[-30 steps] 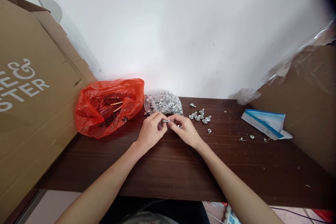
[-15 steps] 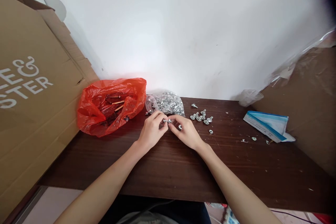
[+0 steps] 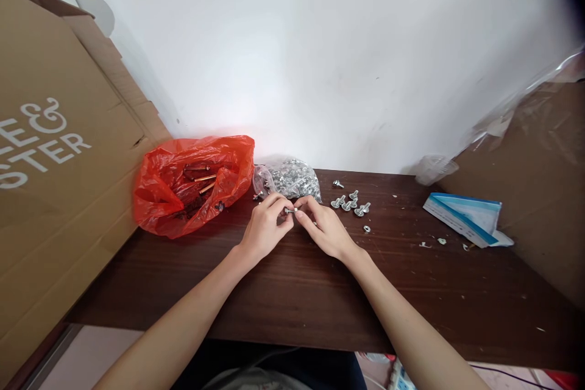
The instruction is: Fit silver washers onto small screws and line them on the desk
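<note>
A small silver bolt (image 3: 289,211) lies level between my two hands, over the middle of the table. My left hand (image 3: 264,225) is closed, pinching it near its head. At the other end, my right hand (image 3: 328,230) has thumb and forefinger closed round a small silver nut (image 3: 296,210). How far the nut sits along the shank is too small to tell. Right of my hands, a group of bolts (image 3: 351,202) stands and lies on the table, with a single bolt (image 3: 338,184) behind it and a loose nut (image 3: 367,229) in front.
A clear bag (image 3: 297,178) full of small metal parts sits behind my hands. To its left is an open red plastic bag (image 3: 155,213) with long bolts inside. Cardboard boxes (image 3: 41,225) flank the table (image 3: 292,298). A blue and white packet (image 3: 464,219) lies at the right.
My right thumb and fingers have shifted slightly round the nut at the bolt's end. A ring-shaped part by my right hand is now mostly covered. My left hand stays in place.
</note>
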A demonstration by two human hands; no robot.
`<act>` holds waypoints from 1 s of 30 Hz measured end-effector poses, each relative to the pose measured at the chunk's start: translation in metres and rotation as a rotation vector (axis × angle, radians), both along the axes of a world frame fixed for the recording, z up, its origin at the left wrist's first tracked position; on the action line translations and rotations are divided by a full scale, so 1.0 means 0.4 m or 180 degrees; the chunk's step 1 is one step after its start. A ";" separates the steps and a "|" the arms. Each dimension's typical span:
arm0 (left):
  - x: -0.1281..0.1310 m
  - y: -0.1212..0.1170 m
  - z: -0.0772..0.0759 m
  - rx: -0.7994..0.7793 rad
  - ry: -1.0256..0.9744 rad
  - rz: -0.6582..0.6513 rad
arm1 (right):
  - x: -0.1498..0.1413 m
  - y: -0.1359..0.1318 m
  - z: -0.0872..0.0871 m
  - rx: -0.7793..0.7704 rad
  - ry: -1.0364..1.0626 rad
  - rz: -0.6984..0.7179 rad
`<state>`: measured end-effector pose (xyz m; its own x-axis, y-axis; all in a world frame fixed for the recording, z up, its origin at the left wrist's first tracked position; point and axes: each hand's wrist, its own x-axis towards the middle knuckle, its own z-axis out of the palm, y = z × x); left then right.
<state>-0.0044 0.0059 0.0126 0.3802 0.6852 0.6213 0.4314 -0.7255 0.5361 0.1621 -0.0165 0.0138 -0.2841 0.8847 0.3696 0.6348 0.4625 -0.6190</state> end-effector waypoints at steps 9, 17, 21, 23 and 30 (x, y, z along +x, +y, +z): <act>0.000 0.001 -0.008 -0.0042 0.0008 -0.0060 | 0.001 0.002 -0.001 0.0142 -0.0128 -0.0021; 0.002 0.001 -0.007 -0.0033 0.0038 -0.0091 | 0.002 0.002 0.006 0.0091 -0.0314 -0.0050; 0.001 0.003 -0.006 -0.0007 -0.0030 -0.0092 | 0.003 0.001 0.009 0.0028 -0.0197 -0.0055; -0.001 0.004 -0.005 -0.0023 -0.0060 -0.0094 | 0.002 0.000 0.008 0.0010 -0.0197 0.0013; 0.003 0.001 -0.006 -0.0027 0.0018 -0.0125 | 0.002 0.006 -0.002 0.0112 -0.0327 0.0061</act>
<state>-0.0031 0.0064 0.0103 0.4103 0.6749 0.6133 0.4057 -0.7374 0.5401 0.1627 -0.0141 0.0128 -0.3389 0.8657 0.3684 0.6850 0.4955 -0.5341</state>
